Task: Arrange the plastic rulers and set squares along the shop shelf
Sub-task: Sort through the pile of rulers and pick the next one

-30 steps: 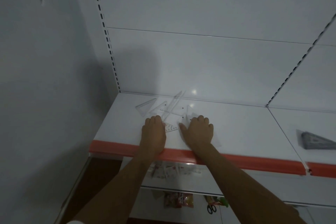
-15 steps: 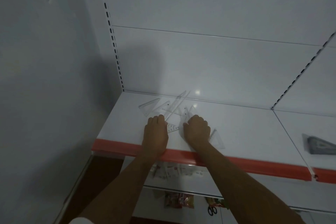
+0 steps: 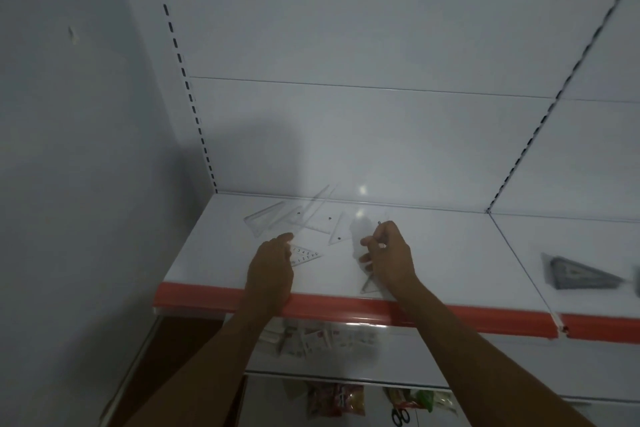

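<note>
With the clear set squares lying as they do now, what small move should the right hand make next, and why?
Probably slide the clear set square it pinches rightward along the shelf. The right hand already grips it, bare shelf lies that way, and the other clear pieces overlap left of it.

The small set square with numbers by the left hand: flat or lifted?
Flat: the small set square lies on the shelf, left hand touching it.

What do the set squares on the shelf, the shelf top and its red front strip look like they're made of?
Set squares: clear glossy plastic; the shelf shows through and numerals are printed on one. Shelf top: probably white painted metal, smooth with a soft light reflection. Red strip: likely glossy plastic, judging by its sheen.
</note>
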A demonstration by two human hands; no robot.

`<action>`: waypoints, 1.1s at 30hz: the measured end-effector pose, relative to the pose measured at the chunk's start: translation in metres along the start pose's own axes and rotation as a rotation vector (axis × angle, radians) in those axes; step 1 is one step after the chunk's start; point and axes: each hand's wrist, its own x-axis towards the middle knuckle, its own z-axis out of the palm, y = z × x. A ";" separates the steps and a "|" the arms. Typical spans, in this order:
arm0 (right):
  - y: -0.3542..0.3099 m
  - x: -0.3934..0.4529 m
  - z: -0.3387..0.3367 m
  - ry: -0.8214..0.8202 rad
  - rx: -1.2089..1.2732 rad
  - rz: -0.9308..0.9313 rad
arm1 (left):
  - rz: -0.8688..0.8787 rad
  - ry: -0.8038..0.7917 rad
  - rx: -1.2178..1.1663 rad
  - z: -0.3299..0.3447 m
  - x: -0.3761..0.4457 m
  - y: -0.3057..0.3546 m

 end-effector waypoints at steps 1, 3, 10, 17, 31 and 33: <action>0.001 -0.001 -0.006 0.013 -0.046 -0.016 | 0.006 0.014 -0.012 -0.001 -0.001 0.001; 0.003 -0.004 -0.019 0.036 -0.188 -0.064 | 0.032 0.064 -0.032 -0.002 -0.001 0.003; 0.013 -0.020 -0.077 0.053 -0.398 -0.144 | 0.016 0.152 -0.070 0.008 0.001 0.032; 0.025 -0.049 -0.135 0.105 -0.543 -0.128 | 0.216 -0.041 -0.237 0.063 -0.019 0.144; 0.072 -0.194 -0.356 0.598 -0.644 0.251 | 0.544 -0.546 -0.395 0.195 -0.133 0.337; 0.082 -0.208 -0.388 0.603 -0.551 0.297 | 0.580 -0.588 -0.394 0.211 -0.153 0.366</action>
